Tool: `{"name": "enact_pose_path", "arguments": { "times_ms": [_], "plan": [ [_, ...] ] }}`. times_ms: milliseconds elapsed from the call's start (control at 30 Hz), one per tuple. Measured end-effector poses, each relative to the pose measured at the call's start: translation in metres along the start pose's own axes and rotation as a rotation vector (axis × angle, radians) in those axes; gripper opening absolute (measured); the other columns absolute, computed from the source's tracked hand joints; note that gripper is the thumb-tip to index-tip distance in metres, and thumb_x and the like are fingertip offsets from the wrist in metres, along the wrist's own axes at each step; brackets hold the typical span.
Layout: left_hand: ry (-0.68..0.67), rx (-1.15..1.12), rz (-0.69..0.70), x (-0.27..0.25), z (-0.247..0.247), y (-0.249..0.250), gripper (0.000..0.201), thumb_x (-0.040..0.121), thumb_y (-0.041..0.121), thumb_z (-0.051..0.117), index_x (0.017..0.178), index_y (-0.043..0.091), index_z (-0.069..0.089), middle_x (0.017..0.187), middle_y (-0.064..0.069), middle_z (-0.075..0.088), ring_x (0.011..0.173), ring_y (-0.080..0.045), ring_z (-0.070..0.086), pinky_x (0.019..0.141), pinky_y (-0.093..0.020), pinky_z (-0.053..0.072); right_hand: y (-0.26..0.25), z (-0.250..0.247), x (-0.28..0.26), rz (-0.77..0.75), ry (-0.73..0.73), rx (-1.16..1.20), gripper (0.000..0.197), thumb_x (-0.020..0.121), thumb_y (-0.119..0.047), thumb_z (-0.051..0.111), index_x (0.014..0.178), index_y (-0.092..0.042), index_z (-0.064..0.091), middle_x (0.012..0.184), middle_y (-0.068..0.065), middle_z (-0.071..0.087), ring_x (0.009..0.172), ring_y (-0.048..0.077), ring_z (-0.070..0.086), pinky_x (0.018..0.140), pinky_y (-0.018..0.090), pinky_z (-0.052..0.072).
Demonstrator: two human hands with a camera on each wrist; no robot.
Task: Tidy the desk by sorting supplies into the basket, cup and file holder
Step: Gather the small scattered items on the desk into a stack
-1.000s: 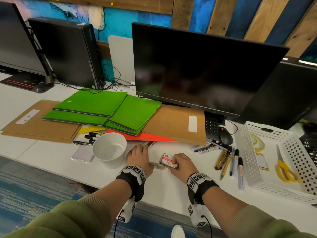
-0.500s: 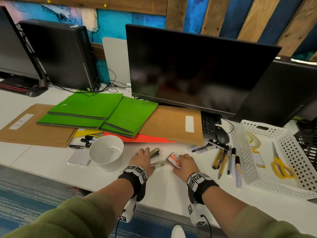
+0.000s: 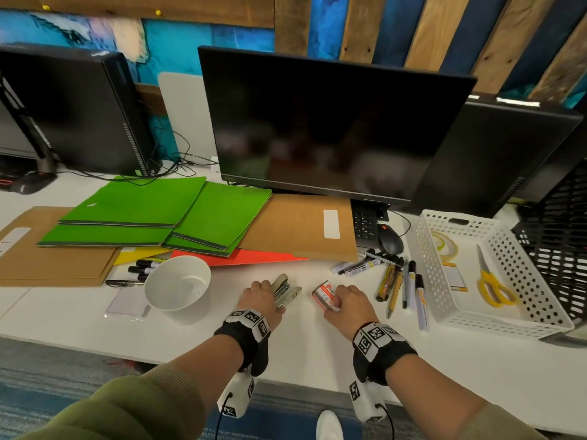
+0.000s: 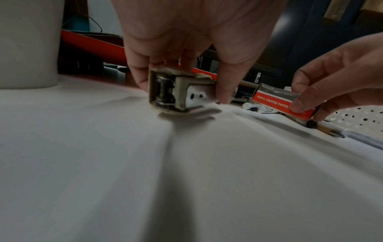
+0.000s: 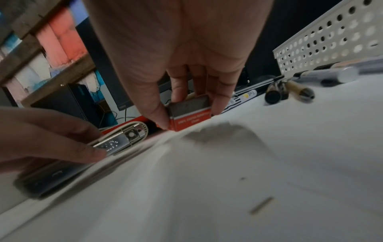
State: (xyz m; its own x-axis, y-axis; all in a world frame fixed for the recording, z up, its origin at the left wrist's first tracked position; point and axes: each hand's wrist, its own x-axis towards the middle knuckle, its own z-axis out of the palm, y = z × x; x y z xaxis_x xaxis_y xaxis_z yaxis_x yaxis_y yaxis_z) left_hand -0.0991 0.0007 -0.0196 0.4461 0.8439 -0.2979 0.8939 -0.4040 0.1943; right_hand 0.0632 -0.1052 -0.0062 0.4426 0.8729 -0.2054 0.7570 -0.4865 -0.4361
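Note:
My left hand (image 3: 260, 296) grips a beige stapler (image 3: 284, 292) just above the white desk; the left wrist view shows fingers and thumb around the stapler (image 4: 178, 91). My right hand (image 3: 344, 301) pinches a small red and white paper clip box (image 3: 324, 295), held a little off the desk in the right wrist view (image 5: 189, 113). The white cup (image 3: 176, 282) stands left of my left hand. To the right lies the white perforated basket (image 3: 432, 268), holding yellow scissors (image 3: 494, 285) and tape (image 3: 444, 244). A black mesh file holder (image 3: 559, 249) is at the far right.
Several pens and markers (image 3: 403, 281) lie between my right hand and the basket; more markers (image 3: 144, 266) lie behind the cup. Green notebooks (image 3: 158, 211), brown envelopes (image 3: 298, 227) and coloured folders (image 3: 241, 257) spread before the monitor (image 3: 324, 128). A mouse (image 3: 389, 239) sits nearby.
My left hand has closed round the stapler and lifted it off the desk. My right hand has tilted and raised the paper clip box. The hands have drawn slightly apart.

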Motion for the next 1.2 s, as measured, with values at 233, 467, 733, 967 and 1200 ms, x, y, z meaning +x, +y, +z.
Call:
{"name": "enact_pose_path", "arguments": {
  "times_ms": [233, 467, 733, 967, 1200],
  "plan": [
    [-0.018, -0.214, 0.086, -0.007, -0.010, 0.042, 0.043, 0.081, 0.039, 0.058, 0.108, 0.012, 0.039, 0.104, -0.009, 0.063, 0.104, -0.030, 0.057, 0.077, -0.031, 0.044, 0.021, -0.033, -0.018, 0.044, 0.085, 0.021, 0.026, 0.077, -0.027, 0.061, 0.068, -0.023, 0.037, 0.090, 0.002, 0.048, 0.082, 0.019, 0.046, 0.066, 0.025, 0.034],
    [0.034, -0.324, 0.161, -0.005, -0.028, 0.108, 0.060, 0.079, 0.043, 0.062, 0.128, 0.016, 0.039, 0.110, -0.006, 0.065, 0.105, -0.027, 0.060, 0.080, -0.029, 0.045, 0.050, -0.074, -0.019, 0.074, 0.171, 0.070, 0.040, 0.075, -0.029, 0.064, 0.060, -0.028, 0.027, 0.090, 0.000, 0.045, 0.088, 0.022, 0.049, 0.069, 0.024, 0.032],
    [-0.008, -0.336, 0.191, 0.002, -0.033, 0.194, 0.064, 0.078, 0.049, 0.058, 0.130, 0.017, 0.040, 0.108, -0.005, 0.065, 0.099, -0.026, 0.062, 0.076, -0.026, 0.046, 0.109, -0.127, -0.022, 0.118, 0.232, 0.126, 0.040, 0.075, -0.026, 0.066, 0.061, -0.028, 0.029, 0.089, 0.002, 0.046, 0.085, 0.021, 0.047, 0.070, 0.023, 0.032],
    [-0.020, -0.298, 0.211, 0.010, -0.031, 0.260, 0.068, 0.081, 0.056, 0.052, 0.132, 0.014, 0.037, 0.105, -0.005, 0.065, 0.092, -0.022, 0.062, 0.082, -0.034, 0.052, 0.176, -0.167, -0.007, 0.164, 0.237, 0.040, 0.029, 0.079, -0.028, 0.064, 0.073, -0.019, 0.037, 0.090, 0.006, 0.048, 0.085, 0.025, 0.051, 0.068, 0.024, 0.031],
    [-0.017, -0.320, 0.192, 0.031, -0.028, 0.302, 0.055, 0.080, 0.055, 0.055, 0.116, 0.015, 0.046, 0.102, -0.006, 0.064, 0.088, -0.023, 0.062, 0.077, -0.034, 0.054, 0.223, -0.195, 0.028, 0.151, 0.124, -0.081, 0.027, 0.082, -0.027, 0.062, 0.087, -0.017, 0.038, 0.110, 0.014, 0.059, 0.100, 0.029, 0.057, 0.068, 0.026, 0.035]
  ]
}}
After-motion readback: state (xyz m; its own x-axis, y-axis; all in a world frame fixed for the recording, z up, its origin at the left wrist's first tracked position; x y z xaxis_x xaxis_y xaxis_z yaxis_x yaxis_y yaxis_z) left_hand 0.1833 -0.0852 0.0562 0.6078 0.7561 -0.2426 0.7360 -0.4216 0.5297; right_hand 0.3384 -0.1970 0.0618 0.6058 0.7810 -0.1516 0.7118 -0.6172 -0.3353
